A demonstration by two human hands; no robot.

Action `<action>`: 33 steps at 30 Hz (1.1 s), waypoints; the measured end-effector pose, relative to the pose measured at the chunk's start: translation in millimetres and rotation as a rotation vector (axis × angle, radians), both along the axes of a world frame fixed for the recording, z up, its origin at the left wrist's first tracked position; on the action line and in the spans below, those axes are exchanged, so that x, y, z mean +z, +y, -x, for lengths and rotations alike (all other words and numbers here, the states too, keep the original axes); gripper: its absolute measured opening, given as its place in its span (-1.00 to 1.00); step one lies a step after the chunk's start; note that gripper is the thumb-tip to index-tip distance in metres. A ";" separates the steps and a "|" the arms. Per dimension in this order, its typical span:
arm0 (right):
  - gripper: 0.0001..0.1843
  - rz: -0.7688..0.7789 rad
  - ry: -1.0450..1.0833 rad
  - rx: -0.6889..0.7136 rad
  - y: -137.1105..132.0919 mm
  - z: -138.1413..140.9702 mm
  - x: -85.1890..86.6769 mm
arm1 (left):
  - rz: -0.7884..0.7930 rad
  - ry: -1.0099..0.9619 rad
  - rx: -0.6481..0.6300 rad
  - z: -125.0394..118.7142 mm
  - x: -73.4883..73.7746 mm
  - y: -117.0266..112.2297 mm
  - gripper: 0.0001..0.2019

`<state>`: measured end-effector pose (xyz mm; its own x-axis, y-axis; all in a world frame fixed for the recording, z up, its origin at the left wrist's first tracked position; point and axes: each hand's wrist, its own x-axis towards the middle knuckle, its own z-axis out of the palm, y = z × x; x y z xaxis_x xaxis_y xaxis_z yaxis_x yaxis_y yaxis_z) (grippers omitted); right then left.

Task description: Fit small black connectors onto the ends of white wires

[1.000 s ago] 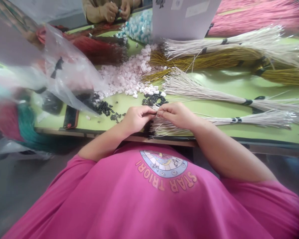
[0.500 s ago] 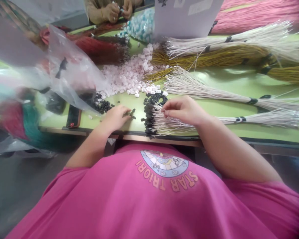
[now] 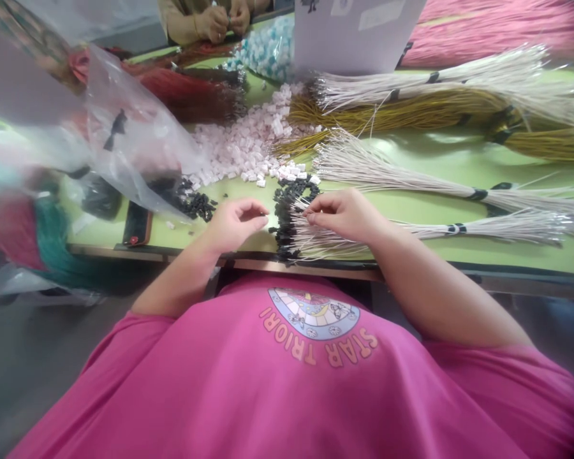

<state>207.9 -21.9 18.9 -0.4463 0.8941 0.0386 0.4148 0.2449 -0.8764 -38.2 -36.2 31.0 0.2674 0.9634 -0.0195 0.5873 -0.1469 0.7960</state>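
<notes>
My left hand (image 3: 234,223) hovers near the table's front edge, fingers pinched on a small black connector (image 3: 263,217). My right hand (image 3: 342,213) is curled, its fingertips pinching the ends of a fanned bundle of white wires (image 3: 316,239) that lies under it. Between the hands runs a column of black connectors (image 3: 283,213) fitted on wire ends. Loose black connectors (image 3: 198,204) lie to the left of my left hand.
A pile of pale pink connectors (image 3: 249,146) lies further back. White wire bundles (image 3: 411,182), yellow wire bundles (image 3: 411,115) and pink wire bundles (image 3: 483,32) fill the right. A clear plastic bag (image 3: 124,140) stands left, a phone (image 3: 138,224) below it. Another person's hands (image 3: 224,19) work opposite.
My left hand went left to the loose black connectors, picked one, and has come back toward the right hand. My right hand stayed on the white wire ends.
</notes>
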 end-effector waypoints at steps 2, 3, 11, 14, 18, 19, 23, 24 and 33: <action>-0.82 0.001 -0.026 0.003 -0.8 0.8 1.3 | 0.073 -0.148 -0.076 -15.1 4.4 -1.5 -0.84; -0.82 0.002 -0.039 0.008 -1.3 1.1 2.2 | 0.094 -0.197 -0.114 -21.9 4.5 -0.9 -0.84; -0.82 -0.010 -0.088 0.045 -3.0 -0.9 7.4 | 0.058 -0.267 -0.130 -42.5 -16.8 9.2 -0.80; -0.82 -0.014 -0.088 0.046 -2.5 -2.1 7.8 | 0.045 -0.248 -0.119 -40.9 -19.1 9.2 -0.82; -0.81 -0.024 -0.095 0.061 -2.3 -2.2 7.4 | -0.003 -0.215 -0.127 -40.4 -18.9 8.8 -0.83; -0.81 -0.022 -0.099 0.067 -2.4 -1.9 7.0 | -0.012 -0.204 -0.135 -40.9 -18.5 8.6 -0.83; -0.82 -0.027 -0.113 0.082 -3.1 0.4 4.3 | -0.098 -0.124 -0.192 -43.6 -15.4 6.9 -0.85; -0.82 -0.037 -0.116 0.085 -3.3 0.9 3.8 | -0.141 -0.088 -0.216 -44.1 -14.5 6.5 -0.86; -0.84 -0.075 -0.170 0.035 -0.4 -1.1 4.2 | -0.202 0.047 -0.189 -45.8 -13.9 4.4 -0.87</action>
